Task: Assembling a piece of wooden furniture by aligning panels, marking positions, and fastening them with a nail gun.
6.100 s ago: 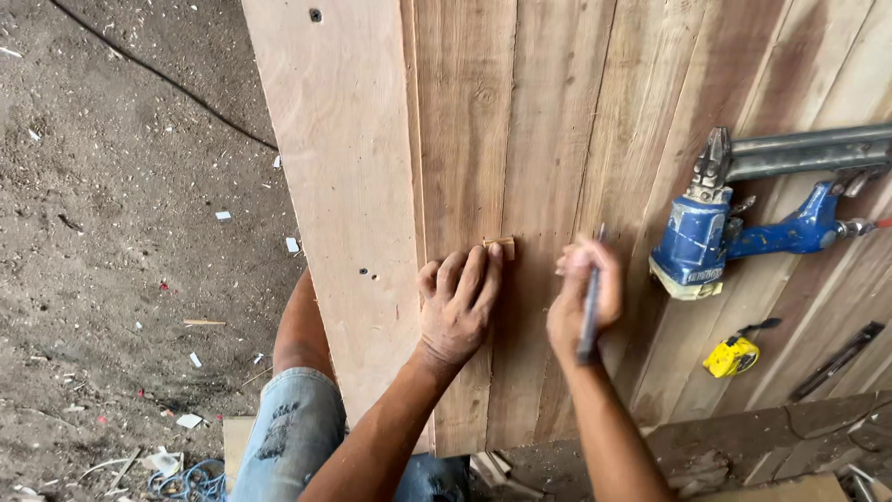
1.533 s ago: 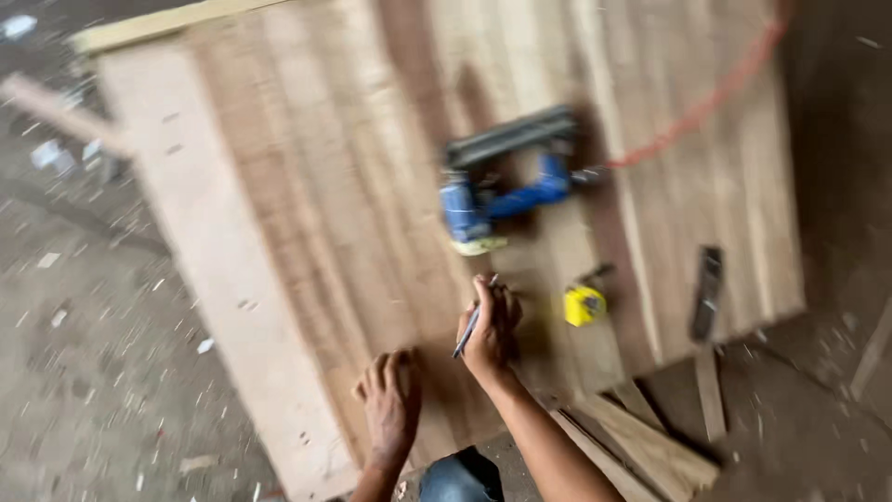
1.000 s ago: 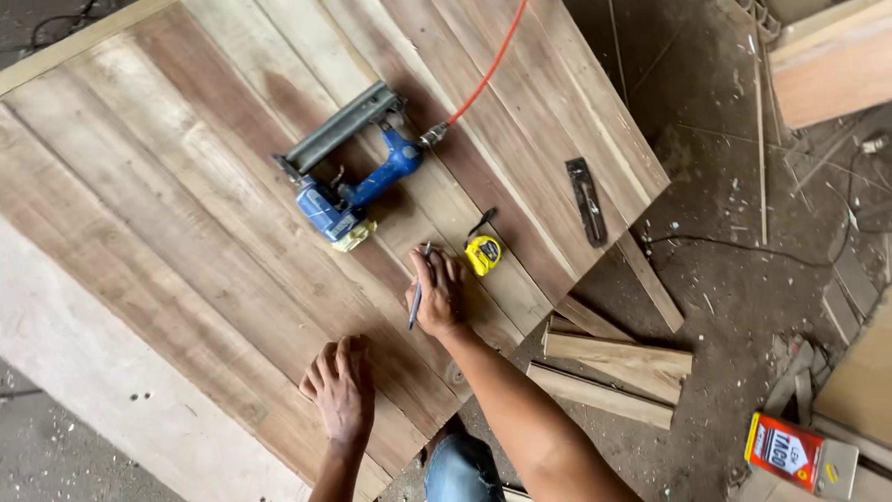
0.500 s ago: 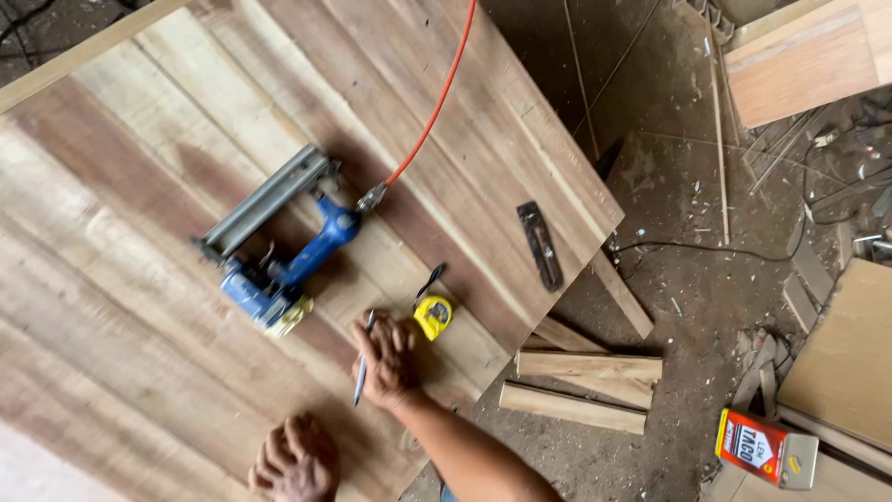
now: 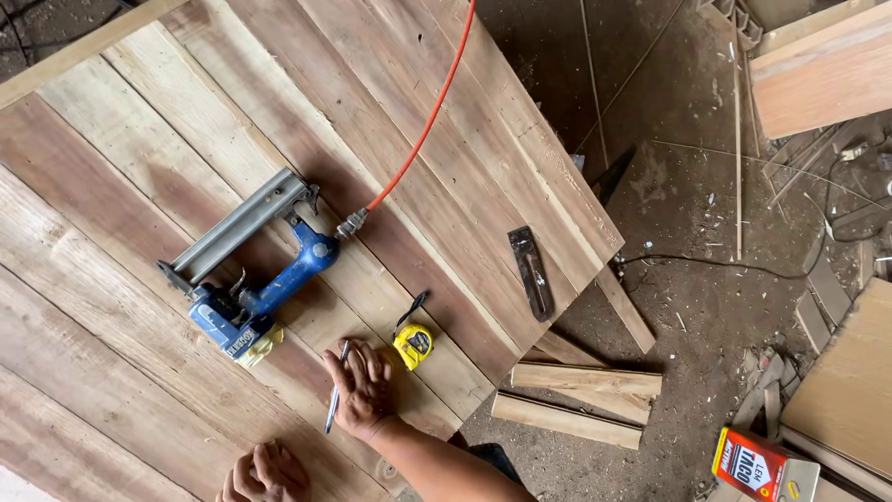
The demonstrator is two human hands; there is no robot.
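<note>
Wooden panel [image 5: 139, 186] bears one nailer [image 5: 255, 279], one tape measure [image 5: 413, 346]; right hand [image 5: 362, 390] pinches a pen [image 5: 334, 402], left hand [image 5: 265, 474] lies spread.

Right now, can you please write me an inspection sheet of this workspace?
Surface: wooden plank panel, lying flat on a dirt floor.
Job's things: pen in the right hand; blue nail gun and yellow tape measure close by.
Clutter: dark flat tool on the panel; wood offcuts and a red box on the floor.
Hands: right hand flat, pen in its fingers; left hand resting on the planks.
Cables: orange hose joined to the nail gun; black cable on the floor.
Surroundings: stacked boards.
</note>
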